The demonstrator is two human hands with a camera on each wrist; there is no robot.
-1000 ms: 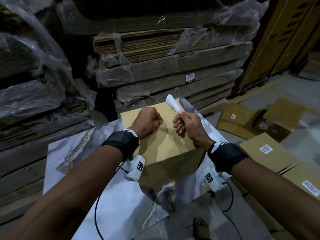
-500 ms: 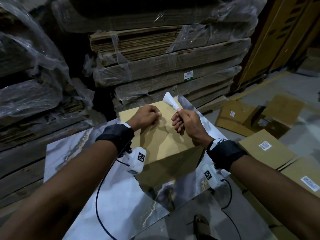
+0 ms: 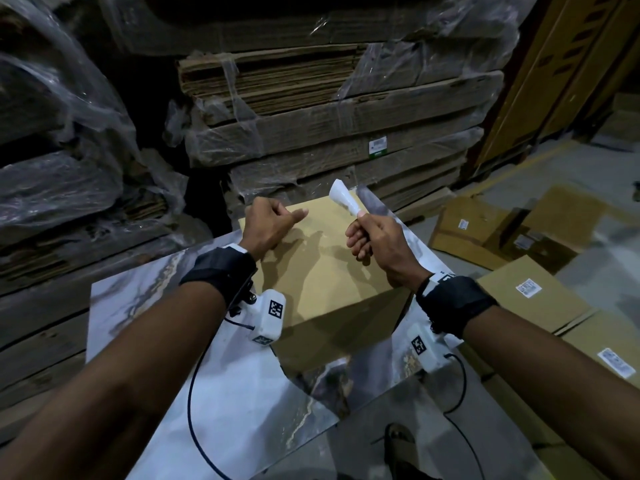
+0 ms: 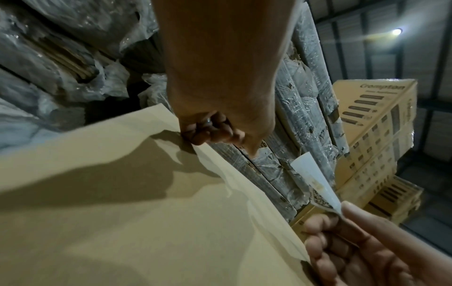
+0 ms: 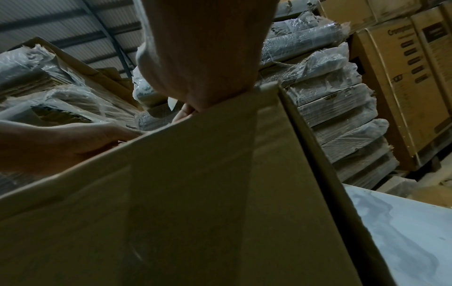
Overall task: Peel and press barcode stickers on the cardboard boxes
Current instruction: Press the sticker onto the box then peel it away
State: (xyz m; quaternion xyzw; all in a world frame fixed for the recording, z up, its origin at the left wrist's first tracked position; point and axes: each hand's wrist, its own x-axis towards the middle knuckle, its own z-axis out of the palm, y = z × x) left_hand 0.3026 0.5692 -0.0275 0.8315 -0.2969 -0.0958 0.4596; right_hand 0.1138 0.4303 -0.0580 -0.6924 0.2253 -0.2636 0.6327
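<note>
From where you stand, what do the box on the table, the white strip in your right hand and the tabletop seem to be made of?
The box looks like plain matte brown cardboard: flat faces and folded edges. The white strip seems thin paper label stock, curling and letting light through, with print on it; whether it is sticker or backing I cannot tell. The tabletop looks like glossy marble or a marble-print sheet: grey veins and reflections.

Right wrist view. The underside of the right hand (image 5: pixel 195 63) fills the upper centre; its curled fingers are mostly hidden behind the top edge of a brown cardboard box (image 5: pixel 186 203), where a sliver of white sticker paper (image 5: pixel 172 102) shows. The left hand (image 5: pixel 61 141) lies on the box top at left. Behind stand plastic-wrapped stacks of flattened cardboard (image 5: pixel 337 108) and printed cartons (image 5: pixel 401 73). A marbled counter (image 5: pixel 403 228) appears at lower right.
</note>
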